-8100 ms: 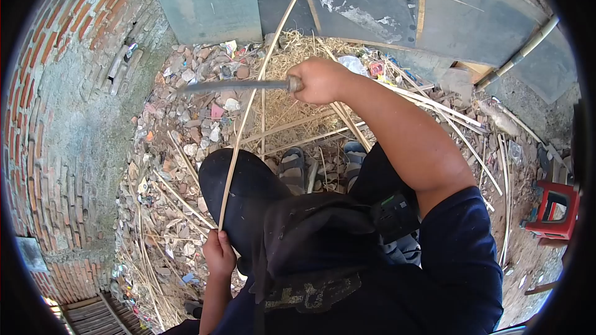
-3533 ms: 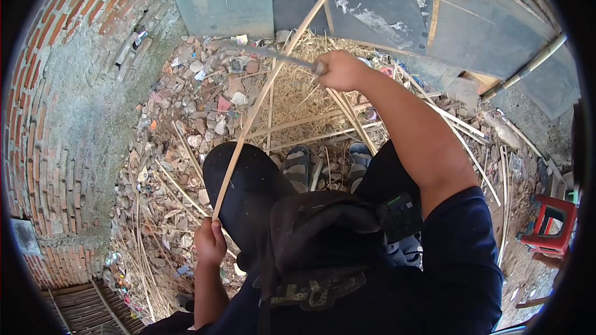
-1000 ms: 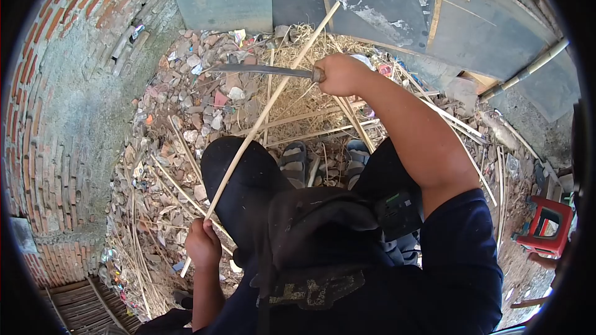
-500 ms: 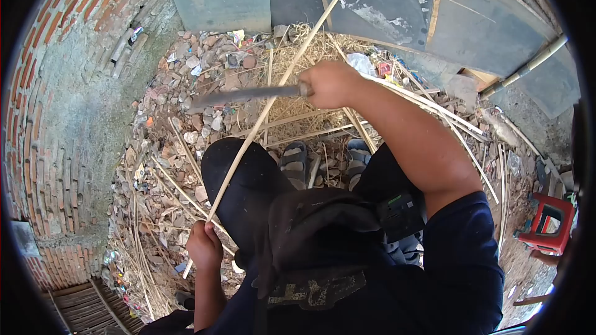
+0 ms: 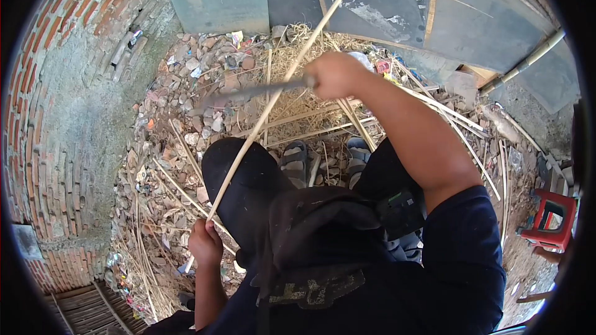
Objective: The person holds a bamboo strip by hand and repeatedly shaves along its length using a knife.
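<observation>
My left hand [image 5: 205, 243] is closed around the lower end of a long pale bamboo strip [image 5: 253, 136]. The strip slants up and away to the right, passing over my bent knee. My right hand [image 5: 337, 75] grips the handle of a machete-like knife [image 5: 254, 91], its blade pointing left and smeared by motion. The blade crosses the strip in its upper half; whether it touches is hard to tell. Below the knife lie straw-like shavings [image 5: 295, 110] on the ground, in front of my sandals [image 5: 294, 162].
More split strips [image 5: 444, 110] lie on the rubble [image 5: 214, 80] to the right and left. A brick wall [image 5: 68, 149] rises at left, dark panels [image 5: 379, 6] stand ahead. A red stool [image 5: 550, 220] is at far right, with part of another person's limb [image 5: 547, 254] near it.
My right hand and the knife have shifted slightly right and toward me along the strip. My left hand keeps its hold in nearly the same place.
</observation>
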Motion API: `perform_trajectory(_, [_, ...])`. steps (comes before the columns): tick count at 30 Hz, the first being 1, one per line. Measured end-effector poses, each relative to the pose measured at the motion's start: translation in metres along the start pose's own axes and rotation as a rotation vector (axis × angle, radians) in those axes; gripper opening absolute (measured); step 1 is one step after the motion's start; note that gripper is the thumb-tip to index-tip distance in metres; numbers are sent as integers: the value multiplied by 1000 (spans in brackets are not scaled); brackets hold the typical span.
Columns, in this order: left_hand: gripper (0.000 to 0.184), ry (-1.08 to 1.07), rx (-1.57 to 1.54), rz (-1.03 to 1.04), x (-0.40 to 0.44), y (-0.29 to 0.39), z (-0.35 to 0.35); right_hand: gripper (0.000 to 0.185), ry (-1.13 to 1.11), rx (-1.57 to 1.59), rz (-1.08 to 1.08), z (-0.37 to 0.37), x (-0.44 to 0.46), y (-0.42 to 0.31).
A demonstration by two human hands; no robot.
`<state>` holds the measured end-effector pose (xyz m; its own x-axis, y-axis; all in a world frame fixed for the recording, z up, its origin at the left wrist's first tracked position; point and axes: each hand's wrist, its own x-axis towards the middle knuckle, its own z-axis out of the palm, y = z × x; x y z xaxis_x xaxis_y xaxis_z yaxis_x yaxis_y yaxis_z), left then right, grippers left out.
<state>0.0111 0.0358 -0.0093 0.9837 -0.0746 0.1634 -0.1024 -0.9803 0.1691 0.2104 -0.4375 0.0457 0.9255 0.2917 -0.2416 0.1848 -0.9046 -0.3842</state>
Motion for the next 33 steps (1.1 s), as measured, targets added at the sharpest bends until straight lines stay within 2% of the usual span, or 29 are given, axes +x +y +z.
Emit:
perform_trajectory(1, [39,3,5,-33,-1,1,4,22,25,85,117,-4,9,13])
perform_trajectory(4, [39,-1,34,-25,6,8,-3,23,170,-11,150,-9,3,22])
perform_trajectory(8, [36,-31,-10,-24,4,9,-8,22,136,65,19,-8,-5,3])
perform_trajectory(12, [35,25,-22,13,4,8,2,18,73,-131,-117,-10,-11,-14])
perform_trajectory(13, [34,23,-3,5,1,6,5,19,86,11,-49,-6,0,6])
perform_trajectory(16, [30,32,42,-5,7,7,10,21,157,145,170,-11,8,32])
perform_trajectory(17, [30,23,58,-12,8,8,5,23,225,73,166,-9,4,33])
perform_trajectory(21, [27,9,47,5,9,10,-3,24,139,48,44,-12,-4,8])
perform_trajectory(24, [26,24,12,31,8,4,2,24,80,-230,-83,-13,-14,-21])
perform_trajectory(25, [26,42,-5,39,7,0,6,23,35,-152,-86,-15,-11,-14])
perform_trajectory(28, [27,42,-4,21,1,-5,14,20,247,265,180,-11,8,55])
perform_trajectory(31, [30,50,48,27,5,7,0,9,385,90,137,-14,-1,53])
perform_trajectory(33, [30,43,27,38,7,8,-4,10,314,110,71,-13,0,41])
